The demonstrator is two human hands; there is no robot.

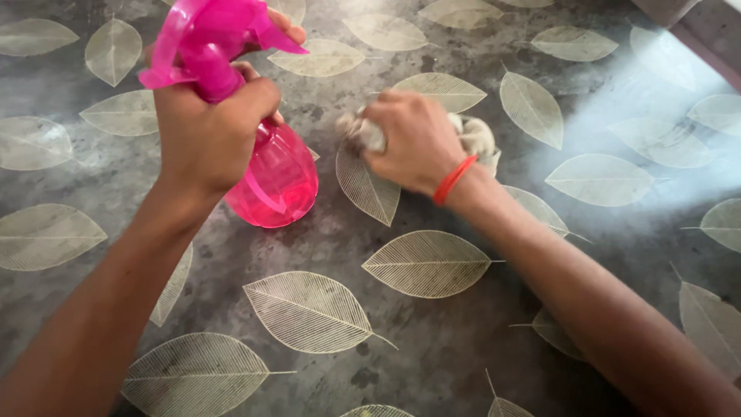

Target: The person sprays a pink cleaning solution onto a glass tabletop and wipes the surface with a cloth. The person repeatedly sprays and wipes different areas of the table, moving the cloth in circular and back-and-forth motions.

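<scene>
My left hand (208, 131) grips a pink spray bottle (274, 174) by its neck, with a finger on the trigger; the bottle is held tilted above the surface, nozzle pointing right. My right hand (413, 139), with a red band on the wrist, is closed on a crumpled whitish cloth (475, 135) and presses it onto the grey surface (432, 340) patterned with pale leaves. The cloth pokes out on both sides of the hand.
The leaf-patterned grey surface fills the view. A bright patch of light falls across its right side (648, 131). A dark edge shows at the top right corner (710, 31).
</scene>
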